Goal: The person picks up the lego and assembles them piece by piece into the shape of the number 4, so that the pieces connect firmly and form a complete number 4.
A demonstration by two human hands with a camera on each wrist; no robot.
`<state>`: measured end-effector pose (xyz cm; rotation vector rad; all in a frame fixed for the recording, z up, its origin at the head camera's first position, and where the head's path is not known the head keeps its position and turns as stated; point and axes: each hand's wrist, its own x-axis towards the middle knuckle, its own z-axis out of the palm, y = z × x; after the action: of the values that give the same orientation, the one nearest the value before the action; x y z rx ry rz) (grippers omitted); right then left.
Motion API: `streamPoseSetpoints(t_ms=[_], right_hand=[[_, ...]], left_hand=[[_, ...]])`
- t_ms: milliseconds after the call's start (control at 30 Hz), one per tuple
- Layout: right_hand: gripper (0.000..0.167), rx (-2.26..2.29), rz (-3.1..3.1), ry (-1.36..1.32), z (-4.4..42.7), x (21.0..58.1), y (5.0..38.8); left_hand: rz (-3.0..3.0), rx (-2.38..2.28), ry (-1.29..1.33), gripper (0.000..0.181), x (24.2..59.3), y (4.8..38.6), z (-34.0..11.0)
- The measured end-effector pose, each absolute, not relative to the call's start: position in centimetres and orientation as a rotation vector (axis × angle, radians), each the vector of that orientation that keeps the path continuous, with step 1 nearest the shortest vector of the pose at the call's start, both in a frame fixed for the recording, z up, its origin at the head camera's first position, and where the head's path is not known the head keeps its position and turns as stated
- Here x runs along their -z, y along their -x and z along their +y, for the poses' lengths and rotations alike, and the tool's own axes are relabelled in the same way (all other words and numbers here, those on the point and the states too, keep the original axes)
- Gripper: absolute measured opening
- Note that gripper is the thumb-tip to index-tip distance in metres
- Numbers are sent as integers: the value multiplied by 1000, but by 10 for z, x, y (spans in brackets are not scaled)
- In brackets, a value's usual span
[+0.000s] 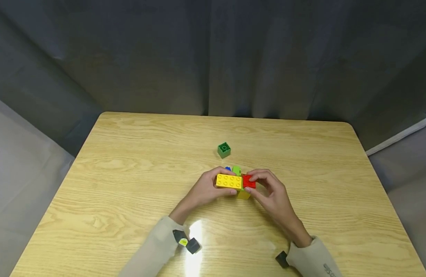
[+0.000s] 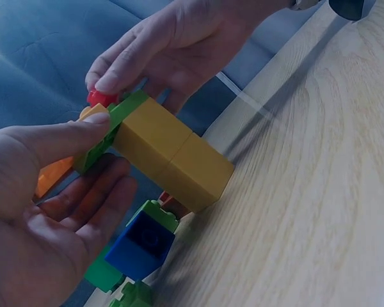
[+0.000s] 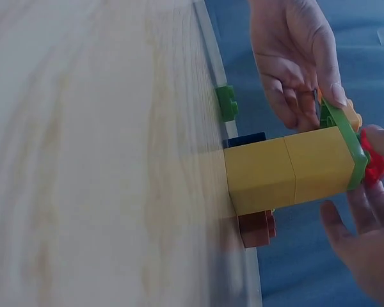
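Observation:
My left hand holds a long yellow brick with studs up, thumb on the near side and fingers on the far side. Just right of it, my right hand pinches a red brick between thumb and fingers. Both bricks are on a flat green piece, which tops two stacked yellow blocks standing on the table. In the right wrist view the red brick touches the green piece; whether it is fully seated, I cannot tell.
A dark green brick lies hollow side up beyond the hands on the wooden table. Behind the tower are a blue brick, a light green brick and a brownish-red brick. A dark curtain hangs past the table's far edge.

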<state>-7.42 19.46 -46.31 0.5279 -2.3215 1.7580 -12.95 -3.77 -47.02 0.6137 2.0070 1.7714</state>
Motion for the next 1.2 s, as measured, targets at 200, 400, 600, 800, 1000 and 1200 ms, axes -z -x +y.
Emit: streamPoseSetpoints(t_ms=[200,400,600,800,1000,1200], right_hand=[[43,-1675,-2427,-516,195,462,75],[42,-1563,-2528,-511,197,457,75],[43,-1457,-2602,-534,199,451,75],[40,-1430,-2637,-565,201,451,75],[35,-1536,-2650,-536,202,451,74],[37,-1568,-2678,-514,203,447,75]], left_hand=[[1996,-1781,-613,46,470,129,-38],[1998,-1782,-612,46,470,129,-38],[1990,-1786,-601,46,471,129,-38],[1978,-1787,-597,45,471,128,-38],[1996,-1777,-583,46,472,127,-37],[1988,-1781,-570,45,472,127,-37]])
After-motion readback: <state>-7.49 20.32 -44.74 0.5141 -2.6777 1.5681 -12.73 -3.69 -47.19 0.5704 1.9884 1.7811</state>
